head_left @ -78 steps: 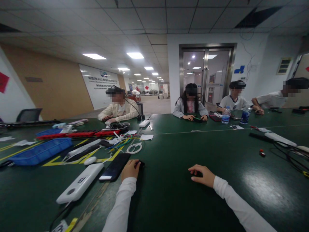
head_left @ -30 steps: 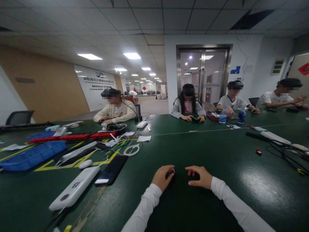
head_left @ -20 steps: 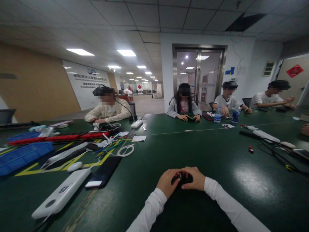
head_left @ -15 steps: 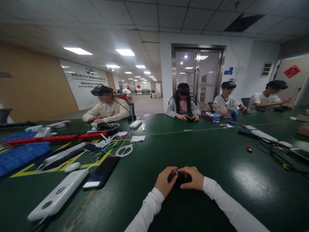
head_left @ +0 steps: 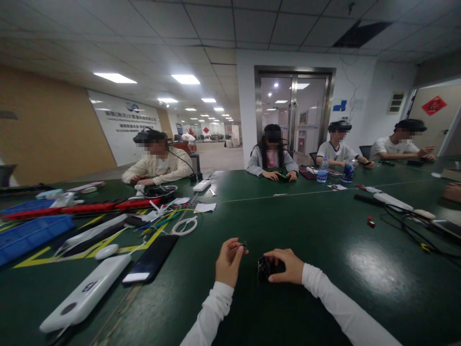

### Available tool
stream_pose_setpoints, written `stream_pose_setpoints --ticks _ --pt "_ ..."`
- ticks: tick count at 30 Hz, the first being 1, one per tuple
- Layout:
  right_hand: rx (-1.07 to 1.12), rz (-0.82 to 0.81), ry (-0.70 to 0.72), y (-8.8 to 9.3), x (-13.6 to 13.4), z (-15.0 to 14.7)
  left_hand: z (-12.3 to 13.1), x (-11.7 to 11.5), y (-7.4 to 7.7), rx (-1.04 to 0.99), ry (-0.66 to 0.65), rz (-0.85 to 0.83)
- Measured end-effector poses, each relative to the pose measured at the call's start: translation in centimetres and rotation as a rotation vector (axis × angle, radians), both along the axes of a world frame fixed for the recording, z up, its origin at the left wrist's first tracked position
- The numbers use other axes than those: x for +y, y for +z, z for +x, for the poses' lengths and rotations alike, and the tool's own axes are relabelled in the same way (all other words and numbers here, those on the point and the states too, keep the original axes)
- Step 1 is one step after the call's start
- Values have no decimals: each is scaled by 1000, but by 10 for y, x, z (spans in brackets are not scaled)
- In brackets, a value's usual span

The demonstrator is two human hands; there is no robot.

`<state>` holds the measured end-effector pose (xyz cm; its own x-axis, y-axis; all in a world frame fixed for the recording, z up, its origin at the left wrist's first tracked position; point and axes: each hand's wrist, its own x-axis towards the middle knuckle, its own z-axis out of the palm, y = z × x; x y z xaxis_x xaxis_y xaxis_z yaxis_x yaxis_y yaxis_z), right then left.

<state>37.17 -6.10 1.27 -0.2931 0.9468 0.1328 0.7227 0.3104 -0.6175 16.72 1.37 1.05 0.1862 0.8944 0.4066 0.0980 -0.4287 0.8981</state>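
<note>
Low in the middle of the view, my right hand point(head_left: 286, 266) is closed around a small black block-shaped part point(head_left: 264, 268), held just above the green table point(head_left: 324, 250). My left hand point(head_left: 226, 262) is raised a little to its left, thumb and fingers pinched on a tiny dark piece point(head_left: 244, 245) that is too small to name. The two hands are a short gap apart. Both arms wear white sleeves.
A black phone point(head_left: 149, 262) and a white power strip point(head_left: 84, 293) lie at my left, beyond them cables point(head_left: 183, 225), a blue tray point(head_left: 30, 230) and red strips point(head_left: 90, 206). Several people sit across the table. Cords and a small red part point(head_left: 370, 221) lie at right.
My hands came together on the black part, then separated: the left hand lifted away to the left with a tiny piece pinched, while the right hand kept the black part.
</note>
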Motion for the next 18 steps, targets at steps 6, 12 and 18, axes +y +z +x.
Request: stream_pose_setpoints --ticks 6,12,18 --pt "-1 80 38 -13 9 2 23 -33 -4 439 -330 231" --pt "145 50 43 -24 16 8 18 -25 -6 616 -335 359" --pt "292 -8 29 -26 15 12 -21 25 -8 572 -74 273"
